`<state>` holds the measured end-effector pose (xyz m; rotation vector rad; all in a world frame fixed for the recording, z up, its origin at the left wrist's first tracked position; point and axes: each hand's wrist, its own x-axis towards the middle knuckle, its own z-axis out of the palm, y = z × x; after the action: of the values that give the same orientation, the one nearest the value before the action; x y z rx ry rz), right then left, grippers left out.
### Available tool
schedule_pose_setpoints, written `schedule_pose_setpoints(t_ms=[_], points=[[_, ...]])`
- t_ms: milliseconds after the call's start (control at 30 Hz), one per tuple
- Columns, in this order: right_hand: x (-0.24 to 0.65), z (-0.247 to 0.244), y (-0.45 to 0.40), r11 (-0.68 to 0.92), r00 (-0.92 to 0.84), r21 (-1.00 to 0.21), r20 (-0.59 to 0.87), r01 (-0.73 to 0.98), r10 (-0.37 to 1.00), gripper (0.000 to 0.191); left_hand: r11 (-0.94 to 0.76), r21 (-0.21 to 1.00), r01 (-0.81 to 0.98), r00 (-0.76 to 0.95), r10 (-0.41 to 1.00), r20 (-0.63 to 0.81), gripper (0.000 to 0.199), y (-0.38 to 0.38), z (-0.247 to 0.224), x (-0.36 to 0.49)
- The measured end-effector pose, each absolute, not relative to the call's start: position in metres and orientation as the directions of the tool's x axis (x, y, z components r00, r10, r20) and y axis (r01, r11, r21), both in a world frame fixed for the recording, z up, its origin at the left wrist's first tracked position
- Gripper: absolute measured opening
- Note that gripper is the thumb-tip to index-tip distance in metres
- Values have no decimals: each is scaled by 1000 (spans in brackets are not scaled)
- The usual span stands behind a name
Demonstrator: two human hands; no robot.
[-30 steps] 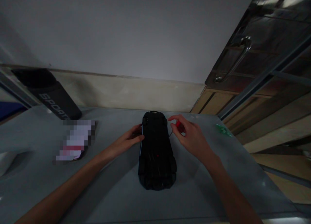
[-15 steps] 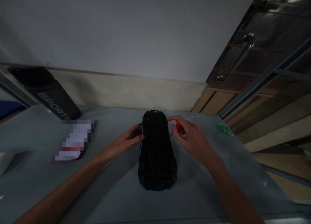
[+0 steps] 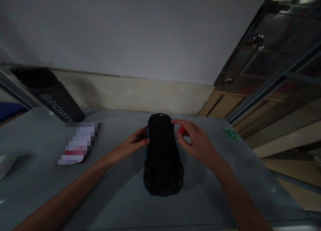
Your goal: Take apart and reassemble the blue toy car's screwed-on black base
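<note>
A black toy car [image 3: 163,154] lies upside down on the grey table [image 3: 120,204], its underside facing up. My left hand [image 3: 136,140] grips the car's left side, thumb on the edge and fingers bent against the side. At the car's upper right, my right hand [image 3: 194,137] touches a wheel area with its index fingertip. A red-handled tool [image 3: 182,130] is held in the curled fingers of that hand, and a thin dark shaft shows near the car's right side.
A black bottle [image 3: 56,97] marked SPORT leans at the back left. Nearer is a blurred-out phone-like object [image 3: 79,142]. A white item [image 3: 7,165] sits at the left edge, a green wrapper [image 3: 232,134] at the right. Behind the table stands a wall [image 3: 130,94].
The right index fingertip has shifted slightly onto the car's upper right edge, and more of the red handle shows. The whole view has moved very slightly.
</note>
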<state>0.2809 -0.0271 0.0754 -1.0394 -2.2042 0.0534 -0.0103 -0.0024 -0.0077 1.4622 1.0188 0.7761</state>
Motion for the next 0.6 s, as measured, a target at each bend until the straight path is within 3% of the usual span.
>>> schedule_pose_setpoints(t_ms=[200, 300, 433, 600], points=[[285, 70, -23, 621, -381, -367, 545, 693, 747, 26, 1, 988, 156, 416, 907, -67, 91, 0, -14, -10], [282, 68, -23, 619, -382, -336, 554, 710, 740, 20, 5, 988, 153, 417, 906, -69, 91, 1, -16, -10], [281, 72, -26, 664, -436, -270, 576, 697, 692, 25, -14, 991, 134, 435, 899, -46, 80, 0, -15, -10], [285, 74, -25, 665, -450, -323, 535, 673, 715, 35, -8, 992, 124, 427, 903, -47, 86, 1, -16, -10]])
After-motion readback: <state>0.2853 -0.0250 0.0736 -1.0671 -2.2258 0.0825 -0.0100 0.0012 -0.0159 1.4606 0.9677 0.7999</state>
